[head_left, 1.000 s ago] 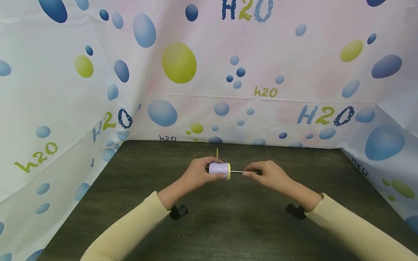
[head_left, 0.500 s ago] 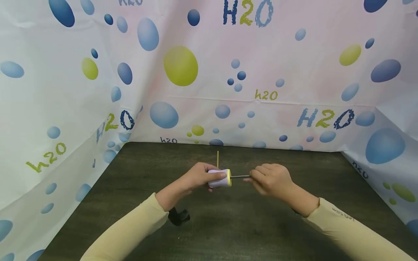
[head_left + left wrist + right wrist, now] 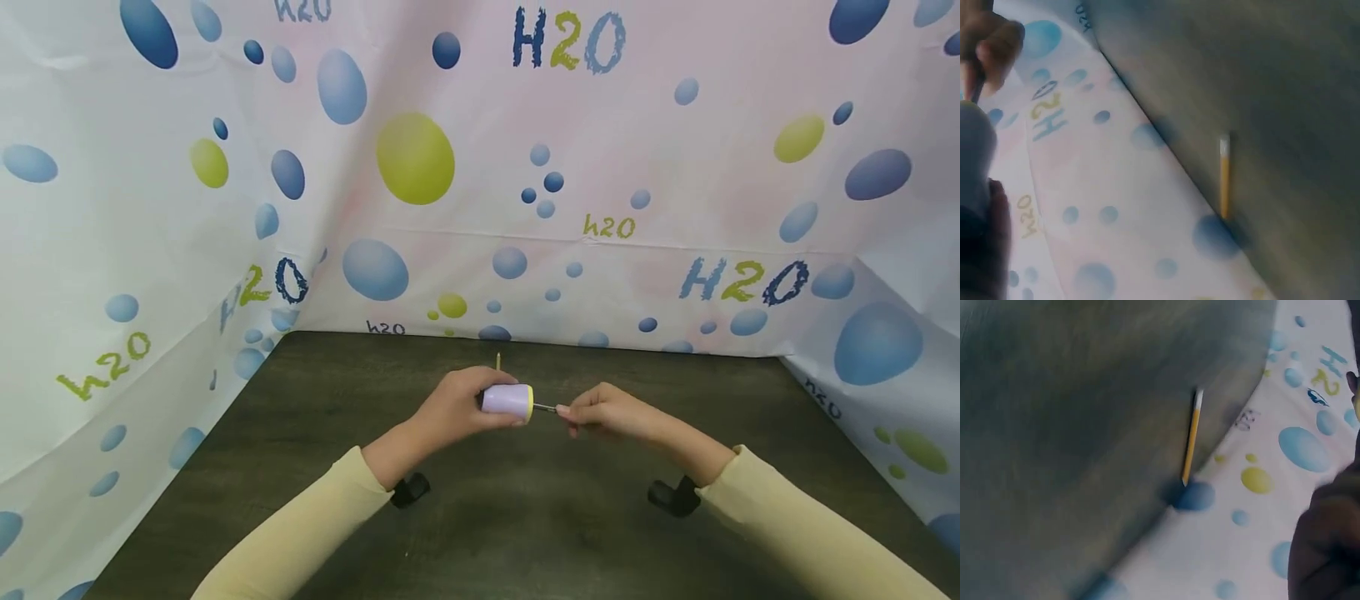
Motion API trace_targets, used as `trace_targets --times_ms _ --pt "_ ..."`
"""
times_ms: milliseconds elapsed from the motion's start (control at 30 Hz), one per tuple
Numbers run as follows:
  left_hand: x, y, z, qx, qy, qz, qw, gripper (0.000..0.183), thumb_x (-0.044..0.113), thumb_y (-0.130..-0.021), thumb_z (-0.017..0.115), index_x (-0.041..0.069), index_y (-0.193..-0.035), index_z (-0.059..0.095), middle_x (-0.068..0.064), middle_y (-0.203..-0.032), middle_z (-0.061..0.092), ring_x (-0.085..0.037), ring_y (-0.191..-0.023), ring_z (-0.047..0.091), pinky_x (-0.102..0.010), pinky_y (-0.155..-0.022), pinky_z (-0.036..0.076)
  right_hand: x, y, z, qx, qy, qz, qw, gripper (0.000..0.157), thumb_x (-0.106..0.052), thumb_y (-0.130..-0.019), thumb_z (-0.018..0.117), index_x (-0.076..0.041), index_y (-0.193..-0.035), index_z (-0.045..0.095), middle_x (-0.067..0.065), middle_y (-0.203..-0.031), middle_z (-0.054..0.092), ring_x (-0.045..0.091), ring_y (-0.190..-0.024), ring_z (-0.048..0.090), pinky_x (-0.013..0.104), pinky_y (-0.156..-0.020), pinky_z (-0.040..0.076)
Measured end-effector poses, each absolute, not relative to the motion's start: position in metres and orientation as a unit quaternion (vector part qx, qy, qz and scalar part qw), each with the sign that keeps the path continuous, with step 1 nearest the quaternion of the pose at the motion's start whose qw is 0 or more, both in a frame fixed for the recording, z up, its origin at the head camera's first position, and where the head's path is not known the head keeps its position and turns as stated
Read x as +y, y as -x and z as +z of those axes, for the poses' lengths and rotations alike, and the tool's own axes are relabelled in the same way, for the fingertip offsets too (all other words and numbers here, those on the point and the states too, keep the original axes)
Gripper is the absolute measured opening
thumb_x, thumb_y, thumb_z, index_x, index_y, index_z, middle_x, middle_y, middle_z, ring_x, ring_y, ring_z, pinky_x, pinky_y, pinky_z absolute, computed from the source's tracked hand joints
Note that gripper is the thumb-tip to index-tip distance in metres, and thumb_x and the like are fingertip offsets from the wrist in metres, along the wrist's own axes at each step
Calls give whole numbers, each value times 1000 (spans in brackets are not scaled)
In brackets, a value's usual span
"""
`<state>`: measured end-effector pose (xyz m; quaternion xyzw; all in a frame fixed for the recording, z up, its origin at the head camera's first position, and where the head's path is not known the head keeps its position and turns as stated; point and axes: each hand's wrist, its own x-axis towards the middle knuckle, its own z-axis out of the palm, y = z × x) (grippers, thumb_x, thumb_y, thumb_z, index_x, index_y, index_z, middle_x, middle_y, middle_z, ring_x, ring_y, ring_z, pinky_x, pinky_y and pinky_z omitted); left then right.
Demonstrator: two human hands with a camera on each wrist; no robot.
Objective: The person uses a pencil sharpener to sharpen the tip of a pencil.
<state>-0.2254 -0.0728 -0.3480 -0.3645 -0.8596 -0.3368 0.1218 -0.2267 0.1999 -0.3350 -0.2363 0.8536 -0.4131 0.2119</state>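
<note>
My left hand (image 3: 448, 410) grips a lavender barrel-shaped pencil sharpener (image 3: 506, 401) with a yellow rim, held on its side over the table. From its rimmed end sticks a thin dark pencil (image 3: 545, 407), whose far part my right hand (image 3: 609, 412) pinches between thumb and fingers. The pencil's inner end is hidden inside the sharpener. In the left wrist view the sharpener (image 3: 974, 159) looks grey at the left edge. Blurred and dark, the right hand (image 3: 1329, 550) fills the lower right of its own wrist view.
Behind the left hand a yellow pencil (image 3: 498, 362) lies on the dark wooden table (image 3: 525, 517); its pale end shows in the left wrist view. A white sheet (image 3: 480, 208) printed with blue and green bubbles rises along the table's back and sides.
My right hand turns about the dark pencil: knuckles rolled up half a second ago, now fingers extended in a pinch nearer the sharpener. The left hand shifts its hold on the sharpener slightly.
</note>
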Motion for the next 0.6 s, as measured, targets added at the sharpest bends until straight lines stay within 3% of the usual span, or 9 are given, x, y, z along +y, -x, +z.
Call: trace_targets --times_ms 100,167,300,367,467,600 --pt "-74 229 -347 -870 298 -391 49 43 25 -85 85 4 -119 72 -14 -107 75 -17 -83 66 -23 -68 53 198 222 -338 905 293 -306 48 39 -40 -104 58 -8 -91 77 -4 -67 64 0 -55 45 22 -54 39" --pt "-75 231 -347 -870 239 -431 -8 42 28 -89 81 4 -123 72 -16 -108 74 -15 -83 65 -24 -68 54 197 218 -339 917 325 -215 -88 51 -54 -103 52 -11 -97 78 -3 -77 72 -1 -59 49 20 -55 40" --pt "-80 235 -345 -840 151 -507 -122 44 30 -96 71 0 -128 69 -19 -109 72 -21 -86 67 -35 -73 60 196 217 -346 846 397 -87 -346 63 -59 -103 35 -11 -97 74 -3 -74 65 5 -57 49 19 -47 33" --pt "-82 235 -344 -819 125 -534 -166 45 31 -98 67 -2 -129 68 -19 -108 72 -25 -88 69 -38 -76 62 195 220 -349 789 427 -54 -438 55 -51 -107 37 -10 -93 71 -2 -72 59 9 -57 49 21 -45 33" --pt "-82 233 -342 -801 112 -552 -203 47 32 -100 65 -4 -129 67 -19 -106 72 -28 -90 70 -38 -77 62 194 225 -353 723 451 -20 -523 44 -38 -110 44 -9 -88 67 0 -71 57 12 -55 50 22 -43 36" --pt "-79 230 -340 -809 124 -541 -193 45 31 -97 69 -4 -126 69 -18 -106 72 -20 -84 69 -37 -76 62 194 226 -357 704 454 -24 -546 44 -36 -111 43 -10 -81 63 -2 -64 56 11 -49 50 22 -40 33"
